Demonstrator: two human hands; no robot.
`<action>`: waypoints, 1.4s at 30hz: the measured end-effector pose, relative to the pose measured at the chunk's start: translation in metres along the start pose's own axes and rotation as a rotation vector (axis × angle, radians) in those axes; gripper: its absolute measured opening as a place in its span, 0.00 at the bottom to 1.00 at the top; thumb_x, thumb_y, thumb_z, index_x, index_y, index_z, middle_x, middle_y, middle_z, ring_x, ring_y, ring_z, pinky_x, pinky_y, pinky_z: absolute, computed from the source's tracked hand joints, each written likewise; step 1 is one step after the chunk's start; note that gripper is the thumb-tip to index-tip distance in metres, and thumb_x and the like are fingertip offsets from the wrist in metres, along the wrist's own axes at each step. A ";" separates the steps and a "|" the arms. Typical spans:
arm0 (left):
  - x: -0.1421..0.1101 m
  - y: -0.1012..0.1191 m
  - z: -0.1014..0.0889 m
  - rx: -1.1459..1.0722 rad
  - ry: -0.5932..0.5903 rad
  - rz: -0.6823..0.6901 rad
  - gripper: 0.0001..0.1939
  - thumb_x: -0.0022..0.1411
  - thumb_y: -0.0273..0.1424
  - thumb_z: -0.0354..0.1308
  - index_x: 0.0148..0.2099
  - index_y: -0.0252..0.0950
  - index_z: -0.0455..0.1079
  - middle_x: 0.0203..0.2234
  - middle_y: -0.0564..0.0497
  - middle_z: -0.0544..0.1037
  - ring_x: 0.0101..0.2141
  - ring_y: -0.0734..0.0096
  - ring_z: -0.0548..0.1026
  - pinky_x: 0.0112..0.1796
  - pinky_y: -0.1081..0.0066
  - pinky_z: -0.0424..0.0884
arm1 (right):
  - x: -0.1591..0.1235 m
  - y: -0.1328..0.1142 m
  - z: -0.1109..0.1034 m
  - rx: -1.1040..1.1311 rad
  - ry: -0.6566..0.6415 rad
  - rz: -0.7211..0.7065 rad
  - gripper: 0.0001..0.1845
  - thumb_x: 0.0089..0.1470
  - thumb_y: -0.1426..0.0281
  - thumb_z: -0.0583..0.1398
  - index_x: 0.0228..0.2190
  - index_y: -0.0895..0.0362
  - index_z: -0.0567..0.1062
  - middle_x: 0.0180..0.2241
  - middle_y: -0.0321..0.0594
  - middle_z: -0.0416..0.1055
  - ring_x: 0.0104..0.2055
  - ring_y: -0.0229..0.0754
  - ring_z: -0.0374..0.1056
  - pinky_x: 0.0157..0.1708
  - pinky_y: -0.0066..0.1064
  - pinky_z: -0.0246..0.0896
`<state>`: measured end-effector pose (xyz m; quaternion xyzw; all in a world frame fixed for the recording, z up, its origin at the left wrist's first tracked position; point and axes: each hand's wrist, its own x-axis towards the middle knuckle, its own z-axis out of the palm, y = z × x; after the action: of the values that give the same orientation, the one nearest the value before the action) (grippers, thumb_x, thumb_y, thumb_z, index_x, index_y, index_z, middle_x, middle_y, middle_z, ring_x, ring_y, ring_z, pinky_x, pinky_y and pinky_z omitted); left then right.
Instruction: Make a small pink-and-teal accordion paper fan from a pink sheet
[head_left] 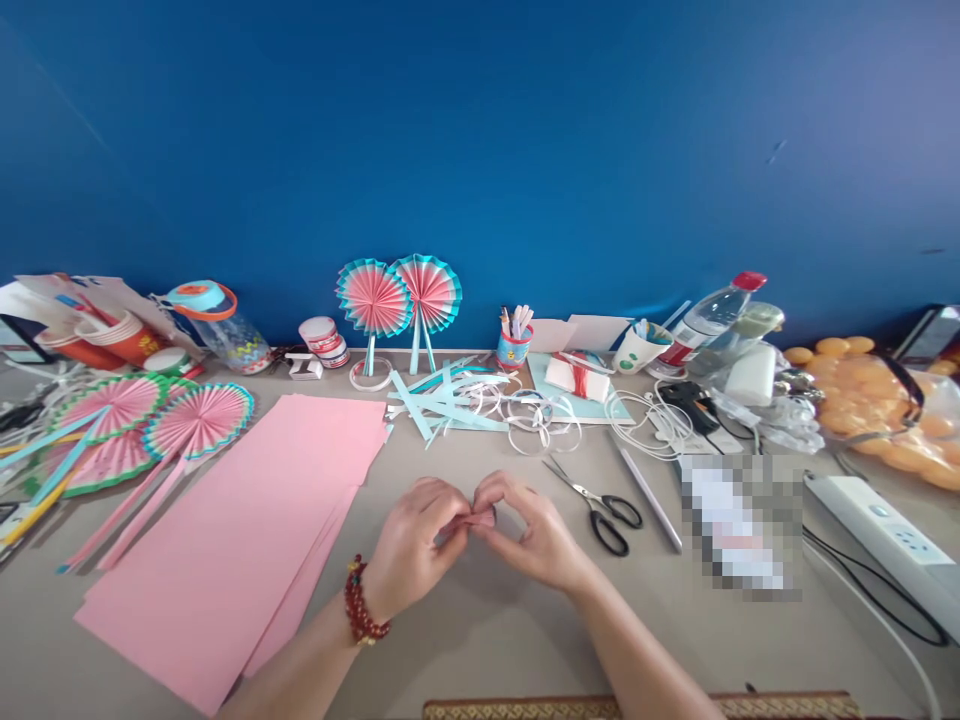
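Observation:
Close together over the middle of the desk, my left hand [420,540] and my right hand [529,528] both pinch a small folded piece of pink paper [482,518]. Fingers cover most of the piece, so its full shape is hidden. Beaded bracelets circle my left wrist. Large pink paper sheets [225,520] lie stacked to the left of my left hand. A pair of black-handled scissors [596,505] rests on the desk just right of my right hand, its blades slightly apart.
Pink-and-blue paper fans [375,298] lean on the blue wall; more folded fans [199,420] lie left. Paper strips [442,400] are heaped behind my hands. On the right are a pen-like stick [651,500], a tilted bottle [709,320], a power strip [885,530] and bagged orange balls [870,400].

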<state>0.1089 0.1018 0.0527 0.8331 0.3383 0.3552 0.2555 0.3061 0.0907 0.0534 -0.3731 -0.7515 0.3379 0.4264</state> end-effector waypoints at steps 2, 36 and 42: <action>0.000 -0.005 0.001 0.054 -0.035 0.026 0.08 0.62 0.21 0.52 0.34 0.39 0.63 0.27 0.54 0.72 0.30 0.69 0.70 0.41 0.67 0.67 | 0.001 0.000 -0.005 -0.043 -0.096 0.042 0.02 0.59 0.71 0.61 0.36 0.54 0.73 0.33 0.38 0.72 0.36 0.39 0.70 0.38 0.30 0.66; -0.005 -0.007 0.021 -0.977 0.280 -0.437 0.09 0.59 0.36 0.65 0.33 0.36 0.79 0.38 0.46 0.75 0.40 0.66 0.74 0.43 0.65 0.73 | -0.012 -0.005 0.040 -0.025 0.422 -0.055 0.06 0.58 0.76 0.61 0.35 0.53 0.75 0.32 0.40 0.78 0.34 0.41 0.75 0.34 0.31 0.71; -0.006 -0.007 0.023 -1.003 0.252 -0.406 0.08 0.60 0.37 0.64 0.36 0.37 0.78 0.40 0.46 0.78 0.41 0.64 0.76 0.45 0.62 0.74 | -0.011 -0.005 0.040 -0.006 0.425 -0.061 0.06 0.57 0.76 0.61 0.35 0.53 0.74 0.30 0.38 0.76 0.33 0.39 0.74 0.34 0.29 0.69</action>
<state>0.1211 0.0980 0.0309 0.4783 0.3093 0.5135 0.6417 0.2731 0.0715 0.0375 -0.4144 -0.6566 0.2362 0.5842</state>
